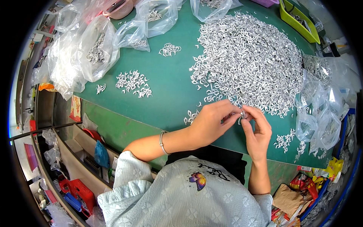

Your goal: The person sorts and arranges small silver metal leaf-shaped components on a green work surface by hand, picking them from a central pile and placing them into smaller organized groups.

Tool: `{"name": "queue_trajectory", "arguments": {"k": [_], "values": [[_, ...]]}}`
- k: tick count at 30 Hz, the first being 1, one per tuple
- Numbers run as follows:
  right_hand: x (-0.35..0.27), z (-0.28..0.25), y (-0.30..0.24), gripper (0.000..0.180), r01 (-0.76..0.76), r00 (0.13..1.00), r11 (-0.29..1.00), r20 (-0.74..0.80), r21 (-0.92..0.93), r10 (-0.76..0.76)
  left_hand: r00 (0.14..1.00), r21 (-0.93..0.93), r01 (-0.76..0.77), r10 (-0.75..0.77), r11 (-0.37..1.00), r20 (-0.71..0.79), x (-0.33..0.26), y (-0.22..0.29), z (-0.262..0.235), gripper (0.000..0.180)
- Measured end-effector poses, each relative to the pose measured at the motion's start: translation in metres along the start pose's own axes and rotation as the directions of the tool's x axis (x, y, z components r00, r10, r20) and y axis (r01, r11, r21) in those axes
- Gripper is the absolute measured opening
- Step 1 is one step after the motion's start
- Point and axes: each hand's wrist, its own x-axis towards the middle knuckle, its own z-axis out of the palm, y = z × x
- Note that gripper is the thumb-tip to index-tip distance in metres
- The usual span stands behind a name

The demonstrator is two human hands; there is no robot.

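Observation:
My left hand [211, 123] and my right hand [258, 130] meet over the near edge of a green table [170, 81]. Together their fingertips pinch a small silver metal piece [242, 114]. Just beyond the hands lies a big heap of the same small silver pieces [247, 56]. A thin bangle [162, 142] sits on my left wrist. A few loose pieces [190, 116] lie beside my left hand.
Smaller clusters of pieces [133, 83] lie to the left. Clear plastic bags with metal parts [89, 53] stand at the back left, more bags [321, 109] at the right. A yellow-green tray [298, 20] is far right. Shelves with red items [77, 189] are below left.

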Motion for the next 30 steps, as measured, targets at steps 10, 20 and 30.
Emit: {"name": "queue_trajectory", "arguments": {"k": [10, 20, 30], "values": [[-0.005, 0.000, 0.017, 0.014, -0.244, 0.970, 0.949, 0.062, 0.199, 0.237, 0.941, -0.475, 0.339, -0.305, 0.812, 0.149, 0.007, -0.008, -0.004, 0.012], [0.001, 0.005, 0.017, 0.022, -0.261, 0.964, 0.944, 0.105, 0.202, 0.244, 0.929, -0.609, 0.366, -0.313, 0.703, 0.197, 0.015, -0.019, 0.005, 0.015], [0.007, -0.008, 0.021, 0.008, 0.034, 0.996, 0.931, -0.066, -0.365, -0.063, 0.933, -0.272, 0.245, -0.303, 0.931, -0.197, 0.050, -0.056, -0.074, 0.010]]}}
